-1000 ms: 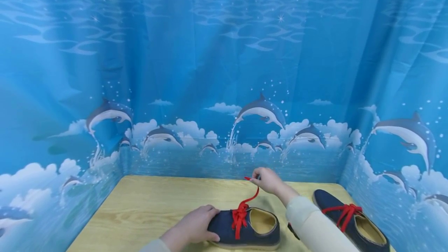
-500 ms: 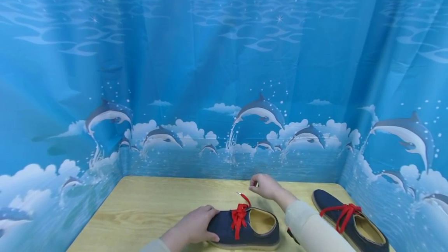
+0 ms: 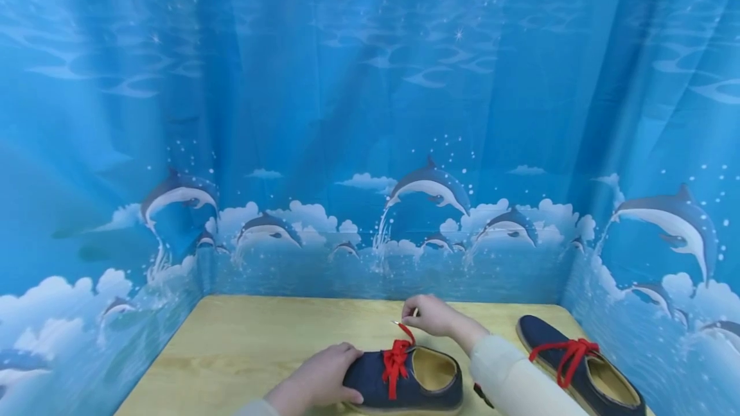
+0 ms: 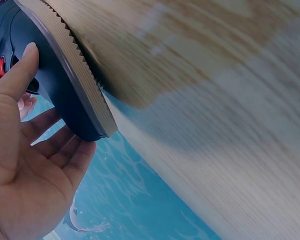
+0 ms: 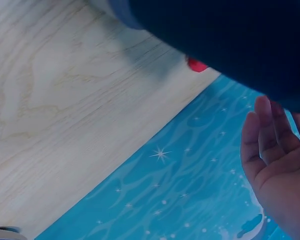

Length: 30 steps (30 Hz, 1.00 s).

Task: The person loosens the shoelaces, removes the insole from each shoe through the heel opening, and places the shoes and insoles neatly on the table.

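In the head view, a navy shoe with red laces lies on its sole near the table's front, toe to the left. My left hand grips its toe, thumb on the near side and fingers round the far side; the left wrist view shows the thumb on the upper. One lace end sticks up behind the bow, its tip pointing left. Right beside that end is my right hand, fingers loosely bent. In the right wrist view its fingertips are partly hidden by the dark shoe.
A second navy shoe with tied red laces stands at the table's right side, slanting toward the front. A light wooden table lies beneath. Blue dolphin-print curtain encloses the back and sides.
My right hand has let go of the lace end, which sprang back toward the shoe. The hand has then come down and left, close to it. The left hand stays on the toe.
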Each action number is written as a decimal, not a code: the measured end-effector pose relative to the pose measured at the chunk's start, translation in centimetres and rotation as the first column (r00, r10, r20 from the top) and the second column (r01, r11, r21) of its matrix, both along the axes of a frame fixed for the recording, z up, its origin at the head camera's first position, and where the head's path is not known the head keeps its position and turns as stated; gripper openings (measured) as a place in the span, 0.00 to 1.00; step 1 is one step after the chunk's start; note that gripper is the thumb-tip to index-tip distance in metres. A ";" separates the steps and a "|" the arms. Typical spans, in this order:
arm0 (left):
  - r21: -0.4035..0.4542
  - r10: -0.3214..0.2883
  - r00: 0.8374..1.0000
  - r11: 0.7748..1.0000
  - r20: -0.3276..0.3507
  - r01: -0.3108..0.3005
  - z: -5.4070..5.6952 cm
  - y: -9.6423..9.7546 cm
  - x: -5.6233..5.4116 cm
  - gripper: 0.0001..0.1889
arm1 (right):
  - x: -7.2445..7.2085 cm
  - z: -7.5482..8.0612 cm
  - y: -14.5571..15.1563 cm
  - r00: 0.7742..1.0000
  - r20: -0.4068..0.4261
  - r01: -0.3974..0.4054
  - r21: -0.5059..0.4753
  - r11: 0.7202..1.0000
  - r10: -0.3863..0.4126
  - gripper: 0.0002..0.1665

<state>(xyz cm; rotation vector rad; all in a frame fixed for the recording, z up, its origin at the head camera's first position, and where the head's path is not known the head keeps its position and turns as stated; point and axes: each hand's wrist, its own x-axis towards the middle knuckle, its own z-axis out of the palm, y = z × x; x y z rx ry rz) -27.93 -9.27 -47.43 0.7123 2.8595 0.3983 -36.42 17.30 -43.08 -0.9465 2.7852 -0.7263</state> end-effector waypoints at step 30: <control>0.009 -0.002 1.000 1.000 -0.011 0.002 -0.2 0.1 0.0 0.37 | 1.0 2.1 -1.3 0.929 0.236 -0.319 0.119 0.940 0.286 0.12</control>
